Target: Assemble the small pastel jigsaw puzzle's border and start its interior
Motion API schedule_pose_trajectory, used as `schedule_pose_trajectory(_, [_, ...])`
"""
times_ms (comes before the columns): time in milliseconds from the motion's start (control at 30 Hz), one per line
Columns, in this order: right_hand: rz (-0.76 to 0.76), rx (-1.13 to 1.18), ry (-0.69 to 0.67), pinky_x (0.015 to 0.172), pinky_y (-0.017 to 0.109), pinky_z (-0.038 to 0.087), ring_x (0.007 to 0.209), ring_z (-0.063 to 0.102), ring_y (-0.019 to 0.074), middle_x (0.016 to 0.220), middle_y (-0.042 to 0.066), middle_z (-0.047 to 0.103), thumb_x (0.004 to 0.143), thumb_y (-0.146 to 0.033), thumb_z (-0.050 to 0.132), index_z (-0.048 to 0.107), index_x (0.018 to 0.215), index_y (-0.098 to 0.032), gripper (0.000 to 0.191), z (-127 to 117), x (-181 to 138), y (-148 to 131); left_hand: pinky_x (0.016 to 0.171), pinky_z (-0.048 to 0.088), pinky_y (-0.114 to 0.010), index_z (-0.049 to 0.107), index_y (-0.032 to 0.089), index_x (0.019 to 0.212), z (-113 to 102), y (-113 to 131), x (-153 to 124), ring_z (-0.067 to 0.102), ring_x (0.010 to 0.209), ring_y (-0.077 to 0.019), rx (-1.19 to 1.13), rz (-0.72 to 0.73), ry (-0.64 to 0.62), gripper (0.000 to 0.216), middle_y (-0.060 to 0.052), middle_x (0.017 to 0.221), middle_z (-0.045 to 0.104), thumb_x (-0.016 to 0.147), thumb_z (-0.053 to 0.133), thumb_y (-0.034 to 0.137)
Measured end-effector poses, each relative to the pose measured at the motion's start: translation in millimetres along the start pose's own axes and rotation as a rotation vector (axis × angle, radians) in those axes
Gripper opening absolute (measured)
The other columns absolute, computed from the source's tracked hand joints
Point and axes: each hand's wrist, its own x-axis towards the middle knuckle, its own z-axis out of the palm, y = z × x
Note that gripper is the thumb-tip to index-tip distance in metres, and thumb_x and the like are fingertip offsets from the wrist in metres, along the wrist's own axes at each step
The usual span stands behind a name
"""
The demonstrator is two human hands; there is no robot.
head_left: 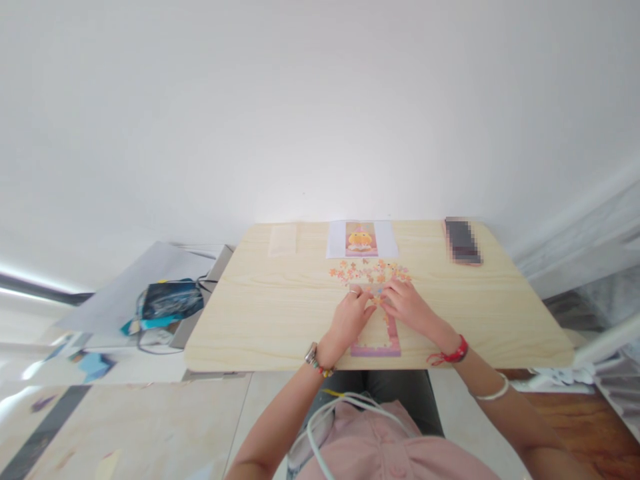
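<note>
My left hand (349, 316) rests on the left side of a partly assembled jigsaw puzzle border (375, 351), its thumb apart from the fingers. On the other side, my right hand (409, 305) has its fingers drawn in near the top of the border, around what looks like a small puzzle piece mostly hidden by the fingertips. Pink and purple pieces form the border's bottom and right edges; both hands cover much of its upper part. Loose orange, yellow and pink puzzle pieces (367, 270) lie scattered just beyond my fingers.
Behind the pieces lies a white sheet with a printed yellow cartoon picture (361, 240). A phone (463, 241) sits at the table's back right, and a pale translucent sheet (283, 240) at its back left. Left of the wooden table (240, 320) is a dark bag (173, 300) with cables.
</note>
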Motion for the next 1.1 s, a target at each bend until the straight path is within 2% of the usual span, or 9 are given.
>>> schedule_pose_trajectory(133, [-0.027,-0.008,-0.005,0.078,0.036,0.036,0.087,0.051,0.0221,0.088,0.009,0.056,0.084,-0.025,0.044,0.059,0.085,-0.019,0.016,1.8,-2.8,3.5,0.068,0.047,-0.030,0.054,0.018,0.097,-1.0,1.3,1.6,0.055,0.076,-0.0170,-0.007,0.013,0.005,0.021,-0.006,0.087,0.050,0.081,0.050,0.031])
schedule_pose_trajectory(233, [0.030,-0.034,0.008,0.079,0.036,0.035,0.091,0.050,0.0222,0.092,0.009,0.057,0.084,-0.022,0.044,0.057,0.083,-0.018,0.014,1.1,-8.8,15.9,0.068,0.047,-0.030,0.055,0.018,0.097,-2.0,-4.2,-0.7,0.055,0.077,-0.0169,-0.012,-0.001,0.018,0.019,-0.006,0.088,0.051,0.081,0.050,0.029])
schedule_pose_trajectory(367, [0.165,-0.085,0.033,0.077,0.035,0.034,0.094,0.050,0.0225,0.094,0.010,0.057,0.082,-0.021,0.046,0.056,0.082,-0.017,0.011,-2.5,-19.4,39.8,0.071,0.047,-0.029,0.056,0.017,0.094,-9.3,-21.3,-5.7,0.055,0.079,-0.0163,0.008,-0.112,0.061,0.015,-0.006,0.089,0.052,0.081,0.048,0.019])
schedule_pose_trajectory(500, [0.198,-0.064,-0.002,0.074,0.033,0.034,0.086,0.051,0.0203,0.086,0.007,0.057,0.081,-0.020,0.046,0.054,0.076,-0.018,0.010,-2.6,-26.9,52.6,0.071,0.046,-0.029,0.057,0.017,0.093,-20.2,-41.8,-9.5,0.055,0.075,-0.0150,0.004,-0.185,0.132,0.016,-0.005,0.086,0.052,0.080,0.049,0.018])
schedule_pose_trajectory(667, [0.206,-0.031,-0.010,0.073,0.033,0.034,0.084,0.052,0.0194,0.085,0.006,0.057,0.080,-0.021,0.048,0.054,0.075,-0.018,0.009,0.6,-27.4,49.2,0.071,0.046,-0.030,0.058,0.016,0.091,-25.1,-54.5,-14.0,0.056,0.073,-0.0157,-0.011,-0.217,0.188,0.016,-0.005,0.083,0.052,0.080,0.048,0.020])
schedule_pose_trajectory(900, [0.260,0.000,-0.045,0.073,0.033,0.037,0.080,0.053,0.0184,0.080,0.005,0.057,0.080,-0.023,0.050,0.057,0.071,-0.018,0.012,-5.2,-24.3,35.7,0.070,0.046,-0.029,0.058,0.017,0.090,-21.0,-49.7,-21.0,0.056,0.072,-0.0150,-0.029,-0.196,0.174,0.015,-0.004,0.081,0.052,0.080,0.047,0.019])
schedule_pose_trajectory(1000, [0.219,0.035,-0.052,0.075,0.034,0.039,0.085,0.053,0.0191,0.088,0.006,0.057,0.081,-0.023,0.050,0.059,0.082,-0.019,0.011,-9.3,-23.7,40.2,0.071,0.046,-0.030,0.058,0.016,0.091,-21.2,-49.4,-21.7,0.056,0.073,-0.0153,-0.030,-0.213,0.153,0.016,-0.005,0.083,0.052,0.080,0.047,0.019])
schedule_pose_trajectory(1100, [0.123,0.087,-0.071,0.079,0.033,0.041,0.093,0.051,0.0193,0.099,0.007,0.055,0.081,-0.019,0.047,0.059,0.098,-0.021,0.021,-10.0,-21.4,48.7,0.072,0.046,-0.030,0.059,0.015,0.091,-21.8,-49.9,-21.9,0.056,0.073,-0.0156,-0.024,-0.217,0.135,0.016,-0.005,0.082,0.052,0.080,0.047,0.019])
